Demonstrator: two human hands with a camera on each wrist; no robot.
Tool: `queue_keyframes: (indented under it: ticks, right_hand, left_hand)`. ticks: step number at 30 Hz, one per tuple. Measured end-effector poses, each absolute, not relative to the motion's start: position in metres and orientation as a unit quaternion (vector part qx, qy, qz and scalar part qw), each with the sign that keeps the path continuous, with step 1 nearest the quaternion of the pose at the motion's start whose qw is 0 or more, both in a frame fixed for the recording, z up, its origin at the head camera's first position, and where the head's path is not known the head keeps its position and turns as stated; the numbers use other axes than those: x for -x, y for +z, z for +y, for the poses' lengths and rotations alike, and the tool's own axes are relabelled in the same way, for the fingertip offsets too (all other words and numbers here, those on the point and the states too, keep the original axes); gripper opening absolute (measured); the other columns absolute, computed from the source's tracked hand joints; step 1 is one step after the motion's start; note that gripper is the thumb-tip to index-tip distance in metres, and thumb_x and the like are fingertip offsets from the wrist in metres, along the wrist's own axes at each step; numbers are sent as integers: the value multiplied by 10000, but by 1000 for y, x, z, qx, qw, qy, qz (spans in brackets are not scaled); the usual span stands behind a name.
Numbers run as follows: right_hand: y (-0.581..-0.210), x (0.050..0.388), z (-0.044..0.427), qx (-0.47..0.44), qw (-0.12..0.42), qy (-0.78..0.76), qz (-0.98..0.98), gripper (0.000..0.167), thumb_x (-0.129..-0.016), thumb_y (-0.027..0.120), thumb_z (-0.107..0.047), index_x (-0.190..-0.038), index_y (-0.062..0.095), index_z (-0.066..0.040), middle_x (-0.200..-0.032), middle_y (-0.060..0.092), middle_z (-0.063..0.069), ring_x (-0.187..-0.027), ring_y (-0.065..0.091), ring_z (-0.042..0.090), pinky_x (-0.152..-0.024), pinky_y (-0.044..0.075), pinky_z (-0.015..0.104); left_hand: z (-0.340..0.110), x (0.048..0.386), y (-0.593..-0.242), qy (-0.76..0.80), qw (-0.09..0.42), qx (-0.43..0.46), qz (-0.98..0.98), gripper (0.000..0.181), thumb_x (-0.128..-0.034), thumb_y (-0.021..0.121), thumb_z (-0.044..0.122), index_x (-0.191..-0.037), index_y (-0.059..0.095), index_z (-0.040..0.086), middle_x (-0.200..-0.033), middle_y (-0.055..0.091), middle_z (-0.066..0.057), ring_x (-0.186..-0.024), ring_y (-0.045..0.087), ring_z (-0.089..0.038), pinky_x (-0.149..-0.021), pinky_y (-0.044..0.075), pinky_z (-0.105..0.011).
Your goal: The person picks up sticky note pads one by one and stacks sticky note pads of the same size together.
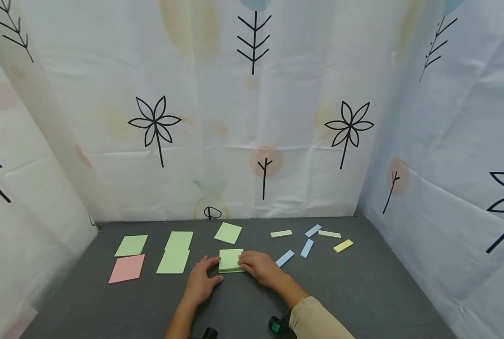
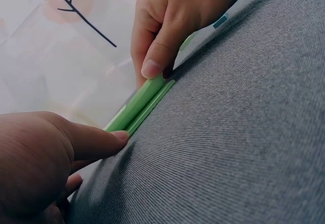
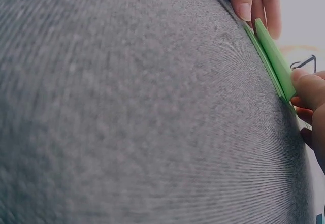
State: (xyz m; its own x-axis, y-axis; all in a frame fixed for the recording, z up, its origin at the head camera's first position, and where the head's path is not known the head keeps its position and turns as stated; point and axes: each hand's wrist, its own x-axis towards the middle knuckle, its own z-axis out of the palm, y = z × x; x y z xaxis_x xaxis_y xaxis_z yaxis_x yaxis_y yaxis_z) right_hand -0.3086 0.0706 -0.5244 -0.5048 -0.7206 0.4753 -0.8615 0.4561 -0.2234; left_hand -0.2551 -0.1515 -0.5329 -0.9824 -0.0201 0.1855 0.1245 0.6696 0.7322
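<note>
Pinching one end of a thick green pad (image 1: pixel 230 260), the right hand (image 1: pixel 259 267) covers part of its edge. This square pad is between both hands, above a thinner green pad (image 2: pixel 151 107) on finely ribbed grey cloth (image 1: pixel 340 301); whether the layers touch everywhere, I cannot tell. The left hand (image 1: pixel 201 282) is relaxed at the other end, some fingers hidden in its wrist view. The beige sleeve (image 1: pixel 319 320) is cut off below.

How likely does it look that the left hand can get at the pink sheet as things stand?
Probably yes: nothing tall stands between the left hand and the pink sheet; only a flat green sheet lies near the way.
</note>
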Motion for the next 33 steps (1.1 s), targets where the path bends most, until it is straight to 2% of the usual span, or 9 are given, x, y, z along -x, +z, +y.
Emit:
queue_keyframes:
  ticks: [11,19,33]
  right_hand:
    - [-524,308,72,-446,141,227,-854,190,-966,592,-140,-1070,723,-49,-1148,681,96,-1137,603,239,-984,444,354]
    - [-524,304,70,-421,128,261,-859,186,-961,598,-125,-1060,728,-34,-1164,671,115,-1144,601,251,-984,446,374]
    - [-535,299,59,-331,140,308,-881,237,-834,768,-155,-1037,730,-37,-1157,656,104,-1115,576,273,-957,449,402]
  left_hand:
    - [-151,257,-533,-408,95,38,-907,478,-764,801,77,-1220,660,44,-1306,576,-217,-1319,365,-490,-1056,260,-622]
    - [-151,257,-535,-409,107,55,-904,437,-796,785,116,-1207,662,33,-1258,616,-185,-1322,387,-451,-1079,241,-598]
    - [-149,257,-534,-399,111,45,-909,408,-804,773,89,-1192,666,22,-1255,611,-206,-1310,395,-462,-1077,248,-595]
